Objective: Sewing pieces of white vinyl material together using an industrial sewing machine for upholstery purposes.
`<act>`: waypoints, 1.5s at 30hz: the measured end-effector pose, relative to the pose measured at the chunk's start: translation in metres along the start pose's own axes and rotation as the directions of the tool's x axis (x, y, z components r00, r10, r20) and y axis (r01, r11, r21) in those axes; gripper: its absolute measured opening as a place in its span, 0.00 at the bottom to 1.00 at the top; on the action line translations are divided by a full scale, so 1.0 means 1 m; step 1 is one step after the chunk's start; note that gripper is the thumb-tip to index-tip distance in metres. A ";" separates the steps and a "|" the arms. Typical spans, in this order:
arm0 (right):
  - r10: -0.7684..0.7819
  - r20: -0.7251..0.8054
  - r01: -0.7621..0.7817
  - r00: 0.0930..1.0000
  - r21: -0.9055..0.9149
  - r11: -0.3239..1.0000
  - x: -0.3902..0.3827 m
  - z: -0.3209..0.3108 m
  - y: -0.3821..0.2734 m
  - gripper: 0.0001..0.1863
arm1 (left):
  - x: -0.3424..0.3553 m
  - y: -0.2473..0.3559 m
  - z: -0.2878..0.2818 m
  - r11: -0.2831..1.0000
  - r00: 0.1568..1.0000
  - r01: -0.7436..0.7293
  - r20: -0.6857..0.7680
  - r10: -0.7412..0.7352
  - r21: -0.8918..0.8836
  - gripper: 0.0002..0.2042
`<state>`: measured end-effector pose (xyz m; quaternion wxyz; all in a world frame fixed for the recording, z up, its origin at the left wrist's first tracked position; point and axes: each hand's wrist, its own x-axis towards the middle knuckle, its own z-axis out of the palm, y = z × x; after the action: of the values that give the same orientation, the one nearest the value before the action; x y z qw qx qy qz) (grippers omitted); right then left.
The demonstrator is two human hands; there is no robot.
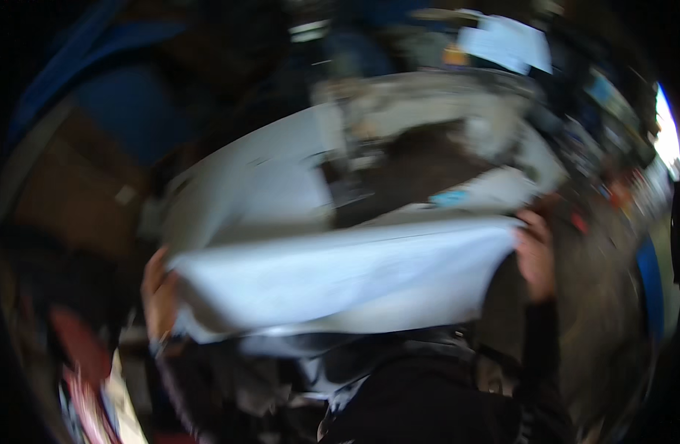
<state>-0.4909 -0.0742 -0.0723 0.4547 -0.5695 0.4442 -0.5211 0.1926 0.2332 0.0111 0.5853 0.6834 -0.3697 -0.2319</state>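
Observation:
Between my two hands stretches a wide white sheet (347,281), held in front of my body with its far edge nearly straight. Motion blur hides whether it is paper, cloth or plastic. My left hand (161,292) is closed on its left end. At the far right corner, my right hand (536,255) grips the sheet with bent fingers. Beyond it lies a work table (428,92) with more pale sheet material (258,185) on its left part. A dark brown area (421,166) and a small light-blue patch (448,197) show past the sheet's far edge.
White papers (506,44) lie at the far right, near a small yellow-orange thing (454,54). A brown board-like surface (81,185) and a blue panel (136,111) stand on the left. Blurred clutter (621,189) lines the right side.

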 end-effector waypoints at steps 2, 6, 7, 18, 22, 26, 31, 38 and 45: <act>0.043 0.192 -0.066 0.980 0.116 0.991 0.009 0.012 -0.006 0.25 | -0.010 -0.001 -0.032 0.998 1.000 -0.017 0.020 0.018 -0.060 0.27; 0.027 0.297 -0.066 0.954 0.123 0.990 -0.005 -0.004 -0.015 0.21 | 0.010 -0.010 -0.064 0.996 0.998 -0.042 -0.034 0.044 0.078 0.22; 0.027 0.297 -0.055 0.955 0.085 0.995 -0.008 -0.008 -0.016 0.18 | 0.004 -0.005 -0.065 0.999 0.999 -0.031 -0.027 0.033 0.045 0.22; -0.022 0.316 0.052 0.948 -0.085 0.995 -0.030 -0.013 -0.045 0.14 | 0.004 0.034 -0.092 0.953 0.999 -0.040 0.013 0.038 0.301 0.20; -0.146 0.273 0.209 0.951 -0.217 0.954 -0.024 -0.013 -0.048 0.12 | -0.013 0.044 -0.105 0.915 0.994 -0.068 0.105 0.028 0.399 0.21; -0.187 0.255 0.287 0.949 -0.442 0.850 -0.006 -0.017 -0.049 0.12 | -0.067 0.077 -0.082 0.885 1.000 0.001 -0.008 0.003 0.465 0.23; -0.254 0.233 0.340 0.939 -0.497 0.798 0.032 -0.122 0.002 0.17 | -0.063 0.110 -0.016 0.729 0.967 -0.220 0.240 0.078 0.648 0.18; -0.178 0.327 0.287 0.928 -0.325 0.901 0.092 -0.098 0.048 0.11 | -0.104 0.108 -0.034 0.885 0.965 -0.176 0.251 0.070 0.430 0.19; -0.240 0.293 0.350 0.925 -0.416 0.839 0.092 -0.103 0.044 0.09 | -0.119 0.096 -0.052 0.665 0.925 -0.381 0.268 0.271 0.642 0.16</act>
<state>-0.5892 -0.1787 -0.0933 0.2683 -0.7791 0.4058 -0.3953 0.1357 0.3545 0.1014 0.2948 0.7530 -0.5878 -0.0212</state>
